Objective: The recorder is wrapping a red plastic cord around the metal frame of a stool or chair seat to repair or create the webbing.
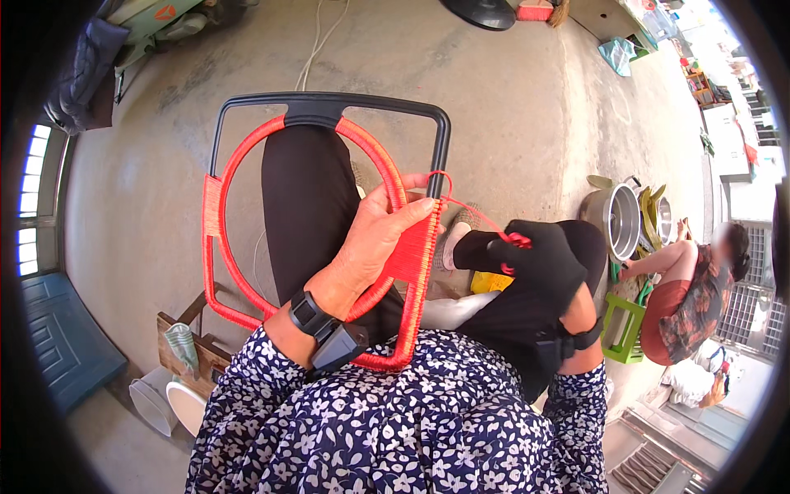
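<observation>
My left hand (370,239) gripped the frame (416,303), red-wrapped below it, bare above, while my right hand (545,262) clutched cord (480,216).

The black-trousered left leg (303,210) carries the red-wrapped frame (409,257) at the left fingers (414,180); the concrete floor (510,107) carries a steel pot (599,221) and a green plastic crate (638,331), both right of the gloved right fingers (504,249).
</observation>
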`<state>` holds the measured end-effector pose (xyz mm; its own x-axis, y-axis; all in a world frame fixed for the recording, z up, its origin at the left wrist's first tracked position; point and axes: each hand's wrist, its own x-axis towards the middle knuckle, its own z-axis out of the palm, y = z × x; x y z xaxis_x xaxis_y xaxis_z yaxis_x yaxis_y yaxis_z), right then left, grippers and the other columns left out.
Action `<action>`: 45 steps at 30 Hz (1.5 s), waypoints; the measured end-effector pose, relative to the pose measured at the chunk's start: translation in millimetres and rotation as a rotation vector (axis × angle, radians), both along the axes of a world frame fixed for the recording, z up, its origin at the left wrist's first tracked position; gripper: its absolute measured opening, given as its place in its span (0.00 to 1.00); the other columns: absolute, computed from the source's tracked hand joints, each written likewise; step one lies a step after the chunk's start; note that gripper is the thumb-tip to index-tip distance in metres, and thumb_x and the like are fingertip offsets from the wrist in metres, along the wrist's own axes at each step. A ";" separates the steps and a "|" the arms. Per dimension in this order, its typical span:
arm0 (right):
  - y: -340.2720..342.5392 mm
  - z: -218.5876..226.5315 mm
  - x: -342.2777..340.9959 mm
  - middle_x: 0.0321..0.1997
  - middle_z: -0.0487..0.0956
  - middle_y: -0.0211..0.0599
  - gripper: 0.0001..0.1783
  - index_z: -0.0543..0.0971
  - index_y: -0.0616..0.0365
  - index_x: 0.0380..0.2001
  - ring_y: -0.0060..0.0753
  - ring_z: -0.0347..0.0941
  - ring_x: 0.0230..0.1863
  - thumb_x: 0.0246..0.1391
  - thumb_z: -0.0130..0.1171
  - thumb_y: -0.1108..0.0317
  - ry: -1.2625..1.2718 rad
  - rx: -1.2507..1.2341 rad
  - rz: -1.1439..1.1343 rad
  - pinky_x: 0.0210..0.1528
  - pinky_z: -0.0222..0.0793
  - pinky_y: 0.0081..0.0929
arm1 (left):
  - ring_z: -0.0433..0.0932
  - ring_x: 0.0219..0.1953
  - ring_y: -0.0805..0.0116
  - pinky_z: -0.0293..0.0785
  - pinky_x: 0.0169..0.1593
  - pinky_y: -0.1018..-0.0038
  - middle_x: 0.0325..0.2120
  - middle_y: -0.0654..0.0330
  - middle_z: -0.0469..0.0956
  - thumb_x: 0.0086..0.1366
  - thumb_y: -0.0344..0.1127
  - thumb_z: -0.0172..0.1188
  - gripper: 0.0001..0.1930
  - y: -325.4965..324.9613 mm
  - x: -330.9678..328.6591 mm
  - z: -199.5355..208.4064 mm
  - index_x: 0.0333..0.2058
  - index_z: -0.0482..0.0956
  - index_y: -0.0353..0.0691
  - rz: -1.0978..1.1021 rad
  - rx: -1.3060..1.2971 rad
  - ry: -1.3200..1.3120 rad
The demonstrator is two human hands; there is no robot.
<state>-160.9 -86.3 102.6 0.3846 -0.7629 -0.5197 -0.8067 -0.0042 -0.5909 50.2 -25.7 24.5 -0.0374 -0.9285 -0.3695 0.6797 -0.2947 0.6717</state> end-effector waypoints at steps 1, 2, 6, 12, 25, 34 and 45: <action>2.5 5.1 -0.6 0.24 0.79 0.28 0.10 0.80 0.62 0.26 0.18 0.72 0.28 0.50 0.63 0.65 -0.182 0.014 -0.141 0.32 0.67 0.19 | 0.80 0.32 0.70 0.77 0.35 0.78 0.35 0.56 0.80 0.64 0.30 0.58 0.14 0.4 0.4 -1.2 0.48 0.70 0.37 -0.004 0.007 0.048; 5.6 12.7 -2.8 0.24 0.78 0.30 0.10 0.79 0.63 0.25 0.18 0.71 0.27 0.50 0.62 0.65 -0.301 0.023 -0.305 0.31 0.67 0.20 | 0.80 0.32 0.70 0.77 0.35 0.78 0.35 0.56 0.80 0.64 0.30 0.58 0.14 0.6 0.3 -2.5 0.48 0.70 0.37 0.009 0.005 0.045; 33.2 31.6 0.2 0.27 0.79 0.36 0.03 0.77 0.64 0.26 0.23 0.73 0.28 0.46 0.59 0.76 -0.874 0.020 -0.418 0.31 0.68 0.21 | 0.81 0.31 0.68 0.78 0.35 0.76 0.33 0.57 0.79 0.65 0.31 0.58 0.11 -0.7 0.9 -6.6 0.44 0.70 0.37 -0.009 -0.004 -0.026; 17.6 38.0 -10.6 0.31 0.80 0.40 0.11 0.75 0.64 0.34 0.28 0.77 0.32 0.43 0.58 0.80 -0.841 -0.127 -0.339 0.33 0.71 0.25 | 0.81 0.31 0.68 0.78 0.34 0.76 0.30 0.58 0.79 0.65 0.33 0.58 0.07 -2.6 -0.6 -4.3 0.39 0.73 0.39 0.020 0.007 -0.021; 25.8 -10.9 -15.3 0.30 0.78 0.42 0.15 0.81 0.59 0.38 0.40 0.76 0.35 0.43 0.64 0.69 -0.504 -0.007 0.374 0.38 0.71 0.31 | 0.77 0.34 0.75 0.76 0.38 0.78 0.34 0.63 0.76 0.64 0.31 0.56 0.09 0.0 -3.7 -8.3 0.43 0.73 0.37 0.139 0.028 -0.010; -16.3 -84.9 65.7 0.27 0.80 0.36 0.16 0.77 0.61 0.36 0.33 0.77 0.24 0.45 0.68 0.66 -0.595 -0.074 -0.321 0.30 0.72 0.30 | 0.76 0.40 0.74 0.74 0.45 0.77 0.40 0.58 0.76 0.59 0.30 0.59 0.18 -1.4 -3.8 -8.0 0.47 0.70 0.33 0.178 0.030 -0.138; -23.8 -73.5 55.8 0.45 0.77 0.33 0.25 0.71 0.60 0.51 0.23 0.73 0.42 0.49 0.64 0.70 -0.741 -0.069 -0.045 0.43 0.70 0.23 | 0.79 0.32 0.75 0.77 0.39 0.77 0.32 0.62 0.80 0.64 0.30 0.57 0.08 -2.6 -2.1 -10.4 0.41 0.77 0.37 0.147 0.036 -0.036</action>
